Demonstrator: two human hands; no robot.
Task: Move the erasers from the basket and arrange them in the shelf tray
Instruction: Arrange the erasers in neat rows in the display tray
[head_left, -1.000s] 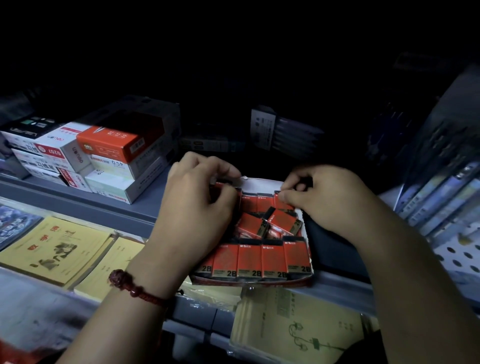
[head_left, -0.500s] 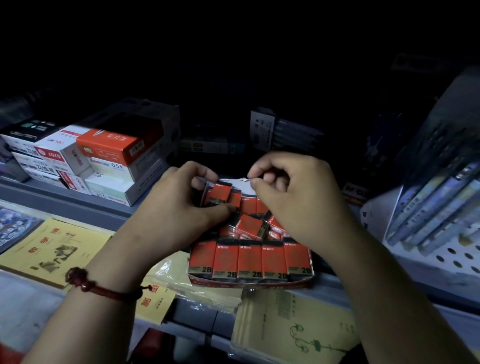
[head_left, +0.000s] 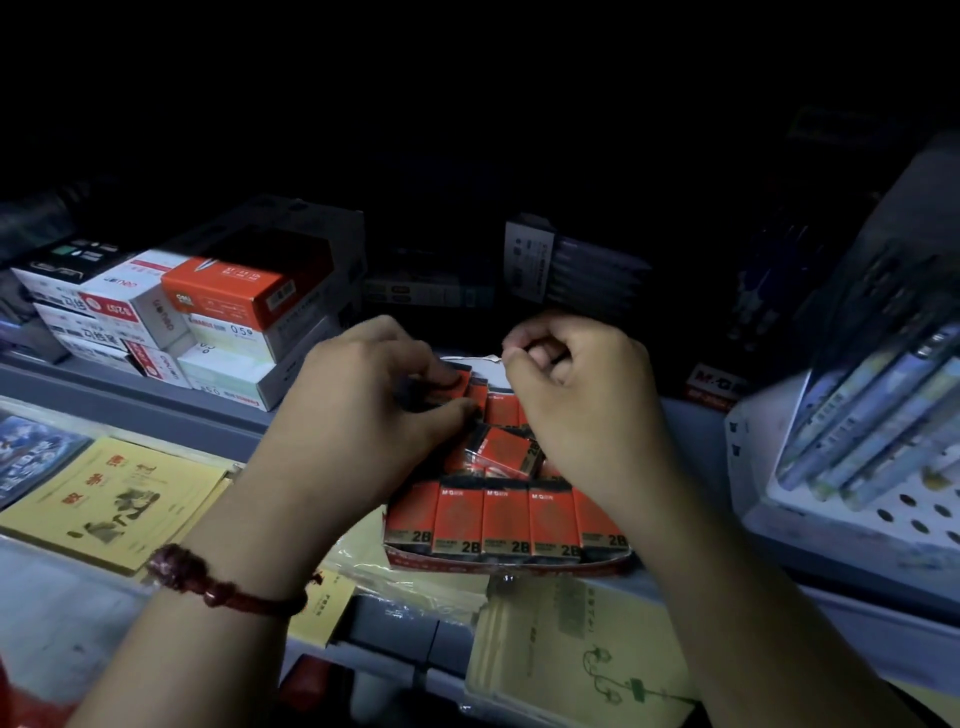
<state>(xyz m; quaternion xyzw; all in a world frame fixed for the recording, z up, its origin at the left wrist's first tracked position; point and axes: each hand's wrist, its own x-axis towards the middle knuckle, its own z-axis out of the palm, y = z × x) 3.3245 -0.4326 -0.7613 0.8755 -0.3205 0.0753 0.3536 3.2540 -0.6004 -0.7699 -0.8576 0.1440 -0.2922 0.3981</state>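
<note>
A cardboard shelf tray (head_left: 511, 565) sits at the shelf's front edge and holds red "2B" erasers. A front row of erasers (head_left: 506, 519) stands upright, and two loose erasers (head_left: 506, 449) lie tilted in the middle. My left hand (head_left: 353, 410) pinches one red eraser (head_left: 458, 378) at the tray's back-left corner, beside the back row. My right hand (head_left: 587, 405) hovers over the back right with fingers curled, its thumb and forefinger pinching the tray's white back flap (head_left: 475, 359). No basket is in view.
Stacked pen boxes (head_left: 223, 322) stand left of the tray on the same shelf. Yellow exercise books (head_left: 114, 499) lie on the lower ledge, with more (head_left: 582, 649) below the tray. Packaged items lean on a perforated rack (head_left: 878, 415) at right. The shelf's back is dark.
My right hand moved left from the back row to the tray's white flap. My left hand lifted an eraser at the back left and lowered it toward the corner.
</note>
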